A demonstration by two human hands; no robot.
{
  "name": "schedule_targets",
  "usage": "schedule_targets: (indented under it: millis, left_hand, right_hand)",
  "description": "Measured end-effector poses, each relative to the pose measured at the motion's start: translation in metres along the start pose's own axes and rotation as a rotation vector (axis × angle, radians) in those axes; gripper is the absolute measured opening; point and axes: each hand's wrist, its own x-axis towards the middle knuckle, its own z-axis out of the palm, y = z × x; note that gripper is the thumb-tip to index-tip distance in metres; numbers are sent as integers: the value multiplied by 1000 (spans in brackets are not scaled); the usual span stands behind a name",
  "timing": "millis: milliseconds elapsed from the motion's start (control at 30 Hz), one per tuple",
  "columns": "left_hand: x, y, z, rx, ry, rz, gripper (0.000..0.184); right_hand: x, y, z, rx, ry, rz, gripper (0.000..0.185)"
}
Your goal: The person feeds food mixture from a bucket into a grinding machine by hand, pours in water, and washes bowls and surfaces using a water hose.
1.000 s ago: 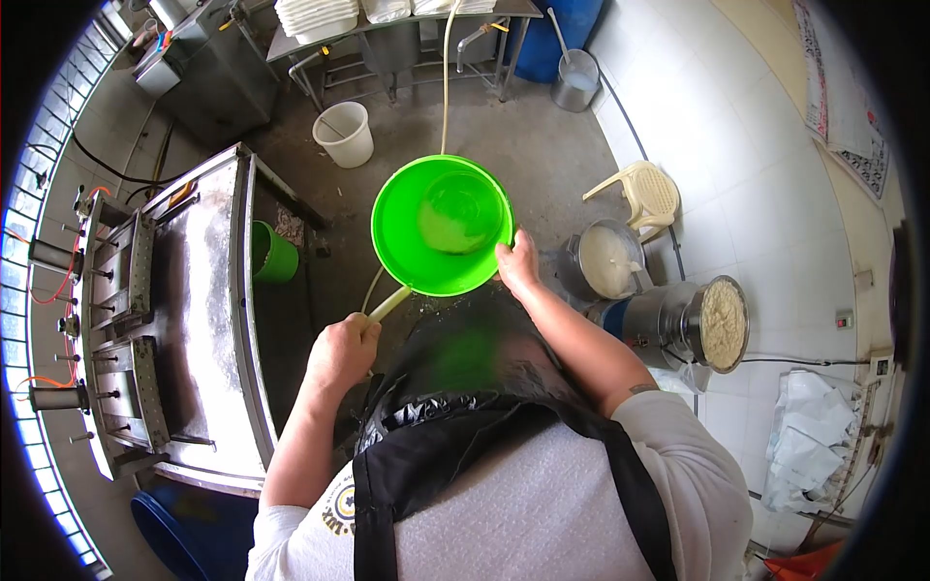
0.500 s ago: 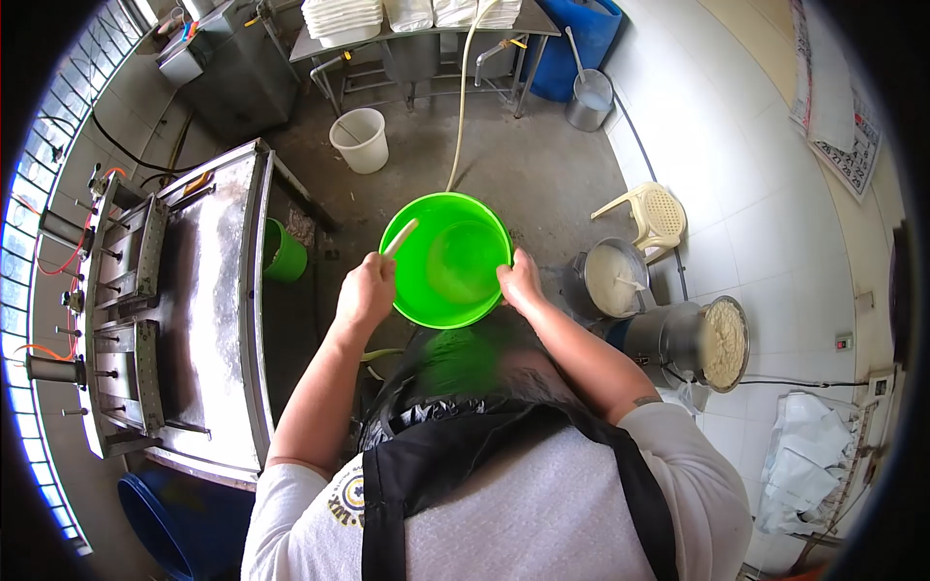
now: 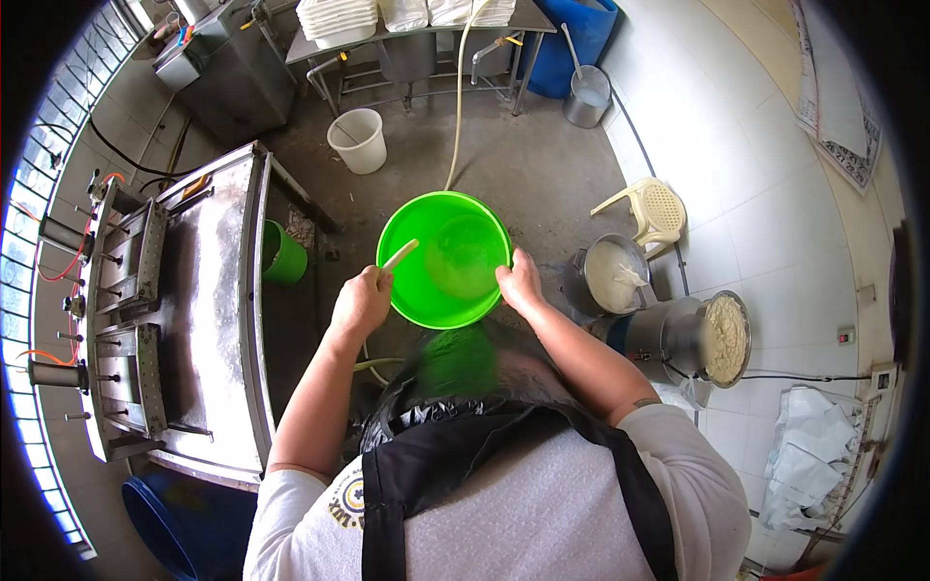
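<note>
Where in left hand (image 3: 361, 305), hose (image 3: 399, 255) hidden.

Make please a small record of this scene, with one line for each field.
Left hand: holds hose end, directed into green bucket
Right hand: grips rim of green bucket
On floor beyond bucket: white bucket
Right side: beige plastic chair; metal pot with whitish contents; metal vessel with lumpy pale mass
Left side: metal-topped table
Water flow from hose: cannot tell
</note>
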Motion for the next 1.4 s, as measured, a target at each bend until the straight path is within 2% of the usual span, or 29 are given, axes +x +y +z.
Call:
schedule_targets:
  millis: [133,200,267,300,333,367,400,433,500,567,667,733,800,867,933,1000,1067,1133,1233,1400]
  left_hand:
    - [-7,8,-14,-33,-36,7,30]
    - [-25,29,-26,-200,-85,41,29]
    - [-50,40,-27,-303,-89,157,24]
    - [-61,38,-24,-325,-134,187,24]
    - [-71,36,-22,-347,-180,218,24]
    - [-78,29,-21,-288,-209,236,24]
    - [-84,22,-22,-229,-236,254,24]
    - [-89,20,-27,-235,-220,141,22]
    - [-89,-13,-17,-218,-22,3,23]
    - [-86,-32,-24,-195,115,-124,25]
    - [-89,-38,-29,-335,124,-43,27]
    - [-95,-34,-29,-537,-46,35,30]
    - [-98,-25,-48,-376,-150,73,26]
    - [-99,-41,-48,-307,-25,-10,27]
    - [-95,-74,-55,-211,114,-182,29]
    - [-92,-119,-65,-158,380,-252,30]
    - [-92,-162,-84,-42,520,-415,37]
    - [-93,-198,-103,-13,507,-593,39]
    - [-91,-251,-110,20,518,-712,41]
    - [-72,-298,-109,104,422,-740,43]
  right_hand:
    - [12,17,12,19,109,-117,32]
    - [13,6,8,42,120,-114,31]
    - [10,-39,-7,264,-41,273,29]
    - [14,-44,-1,264,-41,274,29]
    - [20,-47,6,382,14,378,29]
    - [24,-50,10,499,70,481,29]
    - [28,-49,12,499,68,480,29]
    - [32,-48,14,674,45,568,29]
    - [38,-48,11,905,0,735,30]
    - [38,-41,9,964,-15,772,29]
    - [36,-38,13,1011,-23,825,27]
    - [38,-41,16,1057,-52,814,29]
    - [37,-44,22,1060,-44,795,28]
    - [33,-47,26,1066,-42,778,28]
    - [33,-43,28,1065,-30,776,26]
    - [30,-41,27,1010,-68,767,25]
    - [22,-44,21,958,-92,752,24]
    - [17,-41,18,931,-127,718,25]
    - [8,-35,16,890,-117,701,25]
    - [-16,-30,5,887,-73,699,26]
